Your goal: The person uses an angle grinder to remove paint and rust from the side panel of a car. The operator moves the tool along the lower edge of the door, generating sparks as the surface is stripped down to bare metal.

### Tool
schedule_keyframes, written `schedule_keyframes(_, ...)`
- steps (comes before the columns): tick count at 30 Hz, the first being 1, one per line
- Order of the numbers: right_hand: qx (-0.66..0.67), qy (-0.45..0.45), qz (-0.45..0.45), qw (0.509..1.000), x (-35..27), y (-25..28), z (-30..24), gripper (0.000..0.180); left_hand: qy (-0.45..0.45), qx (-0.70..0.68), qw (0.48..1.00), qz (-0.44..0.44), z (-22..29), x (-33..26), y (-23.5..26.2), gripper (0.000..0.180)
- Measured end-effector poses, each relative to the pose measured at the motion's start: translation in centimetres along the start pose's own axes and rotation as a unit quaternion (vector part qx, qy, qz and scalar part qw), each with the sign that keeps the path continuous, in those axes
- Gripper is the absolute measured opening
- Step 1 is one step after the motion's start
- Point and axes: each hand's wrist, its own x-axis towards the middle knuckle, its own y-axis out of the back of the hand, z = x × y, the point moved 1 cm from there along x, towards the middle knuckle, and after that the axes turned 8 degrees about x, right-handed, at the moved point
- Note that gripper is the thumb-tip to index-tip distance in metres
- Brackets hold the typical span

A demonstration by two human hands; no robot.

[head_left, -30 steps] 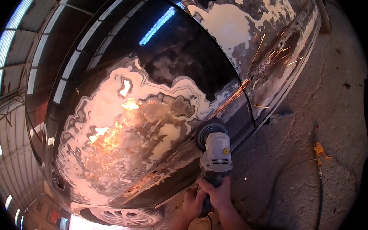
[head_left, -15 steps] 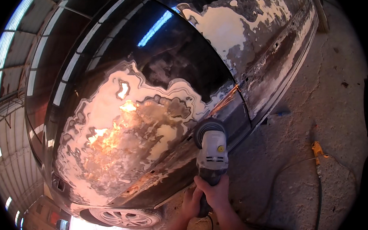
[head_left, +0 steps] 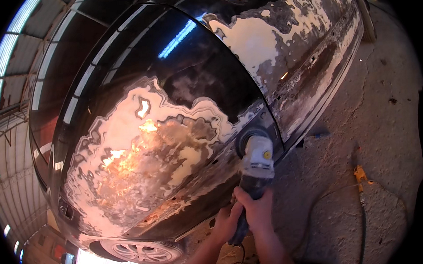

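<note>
Grinder (head_left: 258,165) grasped by fingers of left hand (head_left: 227,221) and right hand (head_left: 257,210); disc (head_left: 244,139) beyond fingertips, at car panel (head_left: 189,154); yellow air gun (head_left: 360,174) right of fingers

From the wearer's head, one fisheye view looks down on the nearby car (head_left: 183,102).

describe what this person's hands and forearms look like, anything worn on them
The left hand and right hand are bare, without gloves. The left forearm and right forearm show no sleeves, watch or bracelet as far as they are in view. Whether any rings are worn cannot be told.
</note>
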Motion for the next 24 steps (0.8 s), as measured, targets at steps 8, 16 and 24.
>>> schedule_keyframes(8, 0.002, 0.014, -0.017, 1.0, -0.8, -0.2, 0.5, 0.015, 0.014, 0.0, 1.0, -0.008, -1.2, -0.9, 0.7, 0.053)
schedule_keyframes(16, -0.045, 0.016, -0.027, 0.998, -0.9, 0.2, 0.5, 0.017, -0.01, -0.02, 1.0, 0.003, -2.2, -1.0, 0.0, 0.05)
schedule_keyframes(24, 0.002, -0.019, -0.02, 1.0, -0.3, 0.1, 0.0, 0.022, -0.015, -0.006, 1.0, -0.009, -1.4, -0.4, 0.3, 0.05)
